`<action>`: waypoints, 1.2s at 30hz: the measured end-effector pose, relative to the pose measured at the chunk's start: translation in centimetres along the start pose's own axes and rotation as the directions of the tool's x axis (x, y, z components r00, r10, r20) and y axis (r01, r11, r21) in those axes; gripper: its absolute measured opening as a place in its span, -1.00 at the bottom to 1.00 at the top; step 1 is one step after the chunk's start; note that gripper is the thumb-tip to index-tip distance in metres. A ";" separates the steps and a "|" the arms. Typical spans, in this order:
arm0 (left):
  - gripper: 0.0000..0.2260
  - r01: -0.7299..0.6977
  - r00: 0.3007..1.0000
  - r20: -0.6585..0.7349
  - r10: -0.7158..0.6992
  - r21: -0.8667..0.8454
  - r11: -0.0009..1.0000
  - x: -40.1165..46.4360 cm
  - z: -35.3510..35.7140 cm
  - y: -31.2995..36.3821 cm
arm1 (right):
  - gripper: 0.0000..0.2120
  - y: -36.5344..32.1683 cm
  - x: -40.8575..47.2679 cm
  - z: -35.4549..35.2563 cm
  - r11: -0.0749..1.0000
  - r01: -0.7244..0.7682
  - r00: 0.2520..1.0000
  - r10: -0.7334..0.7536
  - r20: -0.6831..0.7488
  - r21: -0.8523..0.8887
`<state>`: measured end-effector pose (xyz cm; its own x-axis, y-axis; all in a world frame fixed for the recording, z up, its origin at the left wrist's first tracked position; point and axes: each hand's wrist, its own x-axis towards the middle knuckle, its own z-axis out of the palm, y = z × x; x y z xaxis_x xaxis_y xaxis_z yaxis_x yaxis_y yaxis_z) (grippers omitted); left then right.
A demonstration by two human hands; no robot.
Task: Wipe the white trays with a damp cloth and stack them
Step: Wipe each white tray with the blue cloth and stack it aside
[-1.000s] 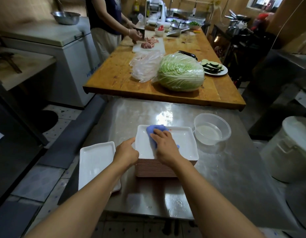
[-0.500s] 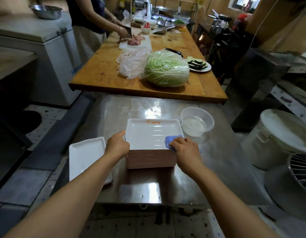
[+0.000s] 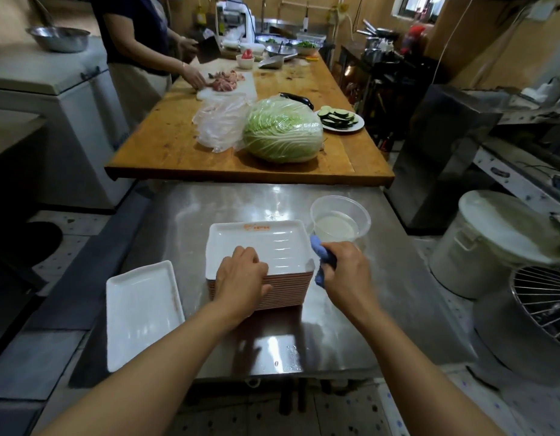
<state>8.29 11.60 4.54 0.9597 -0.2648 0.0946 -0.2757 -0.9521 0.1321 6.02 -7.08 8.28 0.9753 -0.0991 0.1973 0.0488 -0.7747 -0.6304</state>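
On the steel table (image 3: pixel 209 215) the stack of trays (image 3: pixel 281 287) stands at the centre of the view, its top tray (image 3: pixel 272 243) white with ribbed floor and a small orange mark at its far rim. The left hand (image 3: pixel 242 276) grips the near edge of that top tray, fingers curled over the rim and thumb down along the stack's side. The right hand (image 3: pixel 347 272), at 3 o'clock from the stack, is closed round a bunched blue cloth (image 3: pixel 319 259); the cloth sits just beside the stack's right corner, and whether it touches the tray I cannot tell.

At 9 o'clock from the stack a single white tray (image 3: pixel 140 313) lies flat near the table's left edge, apart from the stack. At 1 o'clock, just beyond the cloth hand, stands a clear plastic bowl (image 3: pixel 340 221) holding cloudy water.

Beyond the steel table, at 12 o'clock, a wooden table (image 3: pixel 165 143) carries a wrapped cabbage (image 3: pixel 283 130), a crumpled plastic bag (image 3: pixel 220 121) touching it on the left, and a plate of sliced eggplant (image 3: pixel 340 119). Another person (image 3: pixel 137 42) works at its far left over a cutting board with meat (image 3: pixel 226 84). At 3 o'clock on the floor side stand a lidded white bucket (image 3: pixel 492 243) and a wire-guarded metal bowl (image 3: pixel 536 316).
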 end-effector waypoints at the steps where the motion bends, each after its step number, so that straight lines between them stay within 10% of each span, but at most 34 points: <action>1: -0.78 -0.010 1.000 -0.013 0.010 0.040 0.999 0.0 0.3 0.3 | -0.83 0.1 -0.1 -0.1 1.000 -0.008 1.000 0.008 -0.007 0.009; 19: -0.91 -0.017 0.915 -0.384 -0.123 -0.341 0.940 -0.5 -7.9 0.4 | -0.87 -2.7 -1.9 -2.3 0.972 -0.036 0.968 0.092 -0.232 0.233; 30: -0.85 0.116 0.909 0.040 -0.415 -0.980 0.160 -7.4 -13.2 -3.0 | -0.68 -14.7 -2.5 -3.0 0.902 0.419 0.837 -0.339 -0.430 0.105; 36: -0.83 0.075 0.914 0.040 -0.403 -0.995 0.071 -9.6 -13.4 -3.8 | -0.50 -18.3 -3.2 -0.3 0.855 0.507 0.840 -0.519 -0.158 -0.111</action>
<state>-0.63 19.77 16.32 0.9907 0.1359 -0.0061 -0.0027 0.0644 0.9979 1.99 7.25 19.38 0.7602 0.2201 0.6113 0.5123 -0.7817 -0.3557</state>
